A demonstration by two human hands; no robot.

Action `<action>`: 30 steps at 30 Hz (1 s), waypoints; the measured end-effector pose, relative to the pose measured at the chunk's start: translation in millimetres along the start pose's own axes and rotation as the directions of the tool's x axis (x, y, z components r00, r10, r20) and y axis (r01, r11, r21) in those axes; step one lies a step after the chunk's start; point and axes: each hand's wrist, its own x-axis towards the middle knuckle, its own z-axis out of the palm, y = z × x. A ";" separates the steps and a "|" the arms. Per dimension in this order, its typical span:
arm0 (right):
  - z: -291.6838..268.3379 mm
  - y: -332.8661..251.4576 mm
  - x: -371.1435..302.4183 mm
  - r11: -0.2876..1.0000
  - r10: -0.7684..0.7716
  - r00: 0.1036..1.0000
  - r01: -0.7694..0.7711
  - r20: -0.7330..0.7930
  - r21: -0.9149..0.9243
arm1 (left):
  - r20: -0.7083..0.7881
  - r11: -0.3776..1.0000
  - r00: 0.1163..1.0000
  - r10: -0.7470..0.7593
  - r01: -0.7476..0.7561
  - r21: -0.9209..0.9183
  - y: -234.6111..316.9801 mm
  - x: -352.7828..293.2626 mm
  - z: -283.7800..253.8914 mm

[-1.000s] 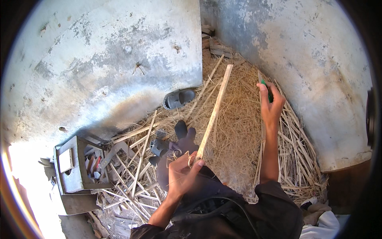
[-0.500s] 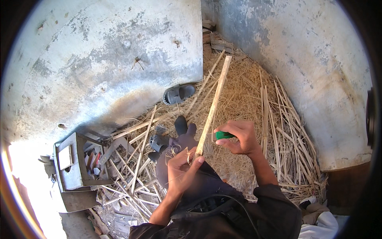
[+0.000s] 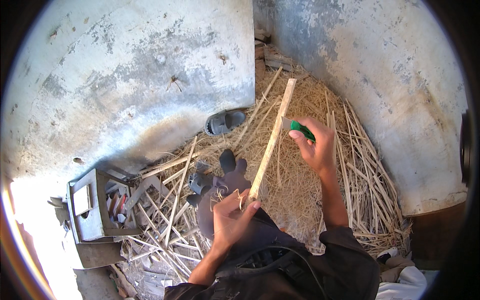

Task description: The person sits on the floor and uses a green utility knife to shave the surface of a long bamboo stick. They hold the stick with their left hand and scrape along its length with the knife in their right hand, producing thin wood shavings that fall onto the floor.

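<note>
My left hand (image 3: 233, 218) is closed round the lower end of a long, flat bamboo strip (image 3: 272, 137), which slants up and away from me. Thin curled shavings hang by its fingers. In my right hand (image 3: 316, 147) is a green-handled utility knife (image 3: 303, 131), gripped between thumb and fingers. Its short grey blade points left and lies at the right edge of the strip, in the upper half; whether it touches the wood I cannot tell.
Straw-like shavings (image 3: 300, 215) cover the floor ahead. Split strips (image 3: 367, 175) lie heaped along the right wall (image 3: 400, 95). More sticks (image 3: 172, 200) lie left, near a wooden box (image 3: 90, 210) with odds and ends. A grey clog (image 3: 225, 122) sits by the left wall (image 3: 135, 65).
My right hand has moved up and away with the knife, from beside the strip's lower half to its upper half. The strip's far end has dipped slightly toward me.
</note>
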 end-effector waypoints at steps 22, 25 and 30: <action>-11.4 27.5 54.7 0.979 -0.135 0.980 0.109 -0.149 -0.171 | -0.078 0.999 0.996 -0.053 0.052 -0.007 0.5 3.2 4.5; -15.0 25.6 57.9 0.976 -0.123 0.983 0.095 -0.138 -0.197 | -0.064 0.999 0.997 -0.032 0.031 -0.018 -1.9 4.1 4.6; -13.8 27.8 58.1 0.972 -0.150 0.975 0.115 -0.164 -0.203 | -0.007 0.998 1.000 -0.015 0.015 0.060 -4.4 3.1 -0.7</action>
